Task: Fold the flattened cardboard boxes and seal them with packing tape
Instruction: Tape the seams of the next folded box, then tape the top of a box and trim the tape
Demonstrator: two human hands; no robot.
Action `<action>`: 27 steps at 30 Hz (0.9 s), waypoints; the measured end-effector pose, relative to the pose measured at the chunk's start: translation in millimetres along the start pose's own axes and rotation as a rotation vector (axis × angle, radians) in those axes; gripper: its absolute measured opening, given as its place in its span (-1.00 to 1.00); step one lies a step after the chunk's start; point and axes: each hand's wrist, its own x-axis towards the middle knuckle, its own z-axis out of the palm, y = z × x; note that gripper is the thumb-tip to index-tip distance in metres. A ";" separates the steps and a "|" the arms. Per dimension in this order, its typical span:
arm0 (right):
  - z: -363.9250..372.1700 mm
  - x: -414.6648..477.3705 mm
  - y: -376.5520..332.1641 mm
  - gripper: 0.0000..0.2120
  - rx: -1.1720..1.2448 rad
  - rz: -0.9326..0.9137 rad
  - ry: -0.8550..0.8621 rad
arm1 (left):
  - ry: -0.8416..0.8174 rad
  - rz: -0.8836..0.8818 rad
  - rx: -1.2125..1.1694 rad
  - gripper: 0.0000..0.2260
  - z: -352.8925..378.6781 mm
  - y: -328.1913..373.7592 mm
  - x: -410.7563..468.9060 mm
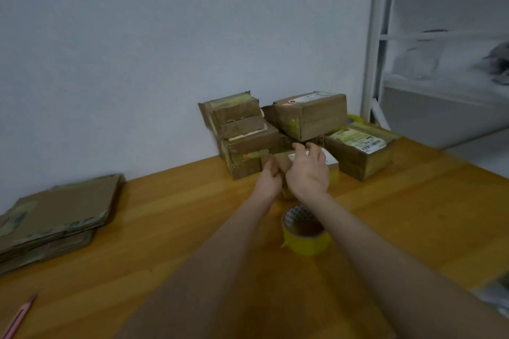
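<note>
Both my arms reach forward over the wooden table (165,223). My left hand (268,179) and my right hand (308,170) hold a small taped cardboard box (283,164) between them, right in front of a pile of sealed boxes (308,115) against the wall. The right hand's fingers curl over the small box's top; the left grips its left side. A roll of yellow packing tape (305,231) stands on the table under my right forearm. A stack of flattened cardboard boxes (57,215) lies at the left.
A pink utility knife (19,316) lies at the table's front left corner. A flat cardboard sheet (192,297) lies under my forearms. A white metal bed frame (380,44) stands to the right beyond the table. A white wall backs the table.
</note>
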 end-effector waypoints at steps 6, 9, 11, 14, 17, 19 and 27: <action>12.3 0.3 -21.6 -0.50 -0.018 -0.084 -0.011 | 0.088 0.008 0.177 -0.51 -32.5 -15.9 3.3; 30.2 -11.9 -53.0 -0.50 -0.013 -0.166 -0.039 | 0.173 0.040 0.386 -0.50 -75.7 -30.9 -13.4; 46.3 -22.8 -81.8 -0.49 -0.011 -0.212 -0.085 | 0.220 0.050 0.477 -0.50 -112.8 -44.0 -28.6; 75.0 -43.6 -130.5 -0.50 -0.012 -0.305 -0.179 | 0.313 0.002 0.578 -0.51 -176.2 -69.2 -50.4; 106.3 -61.8 -174.5 -0.54 0.043 -0.371 -0.293 | 0.414 -0.076 0.623 -0.56 -237.4 -98.3 -68.9; 132.1 -67.5 -202.0 -0.55 0.114 -0.348 -0.419 | 0.493 -0.122 0.649 -0.58 -276.9 -119.9 -78.4; 231.7 -57.7 -293.9 -0.47 0.564 0.032 -0.766 | 0.609 -0.412 0.719 -0.57 -402.6 -214.4 -78.5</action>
